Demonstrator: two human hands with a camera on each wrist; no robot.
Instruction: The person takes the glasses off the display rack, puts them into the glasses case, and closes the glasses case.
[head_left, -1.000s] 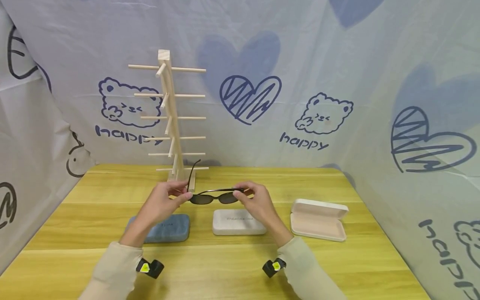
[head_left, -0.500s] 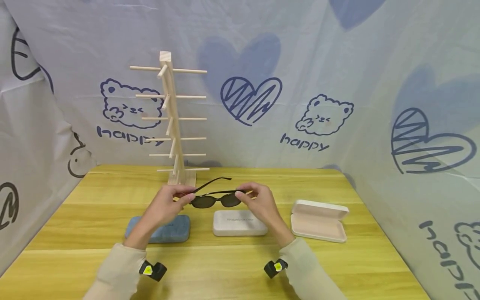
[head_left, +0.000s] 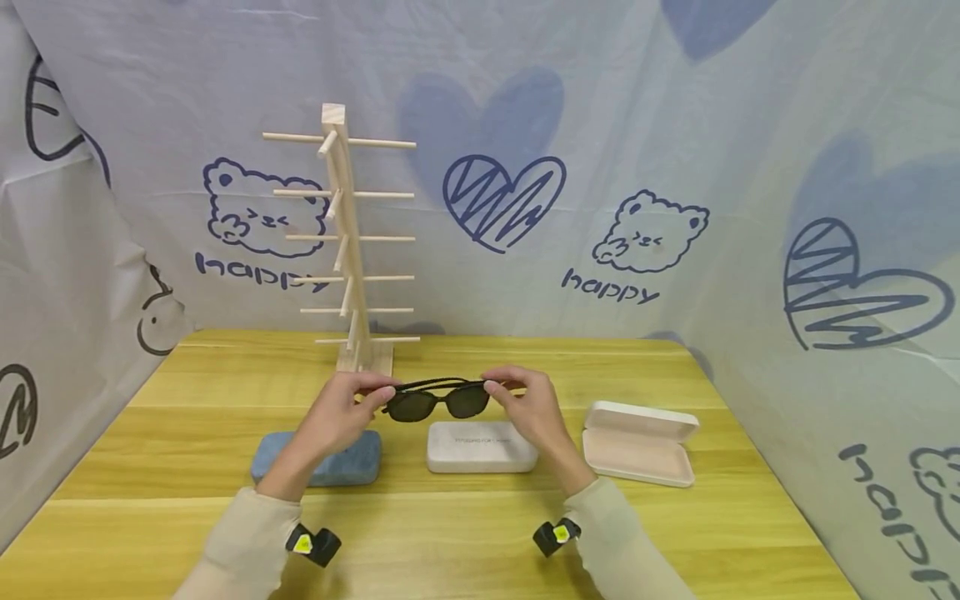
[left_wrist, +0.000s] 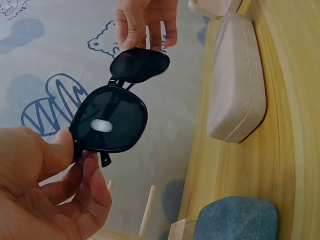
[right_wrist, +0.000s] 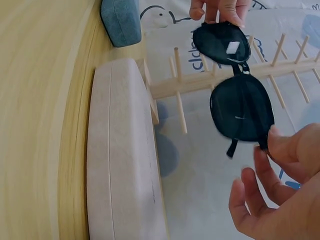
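Black sunglasses (head_left: 438, 403) with dark lenses hang above the table, both temples folded in behind the lenses. My left hand (head_left: 345, 414) pinches one end of the frame between thumb and fingers, and my right hand (head_left: 531, 406) pinches the other end. In the left wrist view the near lens (left_wrist: 110, 119) shows a bright reflection, with the left thumb at its outer corner. From the right wrist, the right thumb and index finger (right_wrist: 267, 172) grip the hinge corner, the other fingers curved loosely below. Just under the sunglasses lies a closed white glasses case (head_left: 480, 447).
A closed blue glasses case (head_left: 352, 458) lies at left, partly behind the left forearm. To the right stands an open white case (head_left: 637, 446) with a pale pink inside. Behind the hands rises a wooden peg rack (head_left: 345, 225), close to the patterned cloth (head_left: 495, 83).
The temple on the left side, raised a second ago, has swung inward and now lies folded across the other. Both hands and the sunglasses have shifted slightly right and down.
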